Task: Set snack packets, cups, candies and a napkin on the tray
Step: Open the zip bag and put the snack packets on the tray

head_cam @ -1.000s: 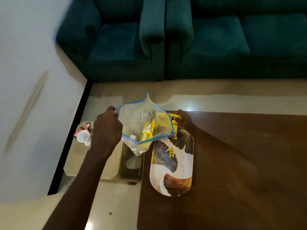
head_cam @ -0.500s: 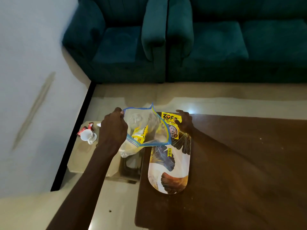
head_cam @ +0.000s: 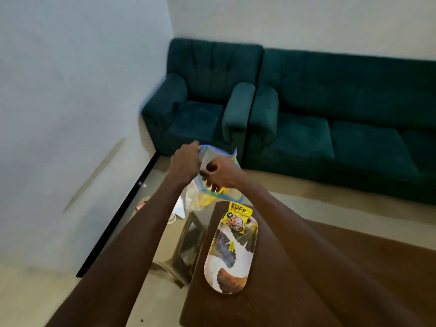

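An oval tray (head_cam: pixel 230 267) with a leaf print lies at the left end of the dark wooden table (head_cam: pixel 330 279). One yellow snack packet (head_cam: pixel 237 218) rests on the tray's far end. My left hand (head_cam: pixel 186 162) grips the rim of a clear zip bag (head_cam: pixel 213 185) with a blue seal, held up beyond the table's corner. My right hand (head_cam: pixel 218 173) reaches into the bag's mouth, its fingers inside; what they touch is hidden. Something yellow shows low in the bag.
A low glass side table (head_cam: pixel 165 223) stands left of the wooden table, with a red wrapper (head_cam: pixel 141 205) and something white on it. A teal armchair (head_cam: pixel 203 105) and sofa (head_cam: pixel 354 128) stand beyond. A white wall runs along the left.
My right hand let go of the yellow snack packet on the tray and moved up into the bag. My left hand raised the bag. The camera tilted upward.
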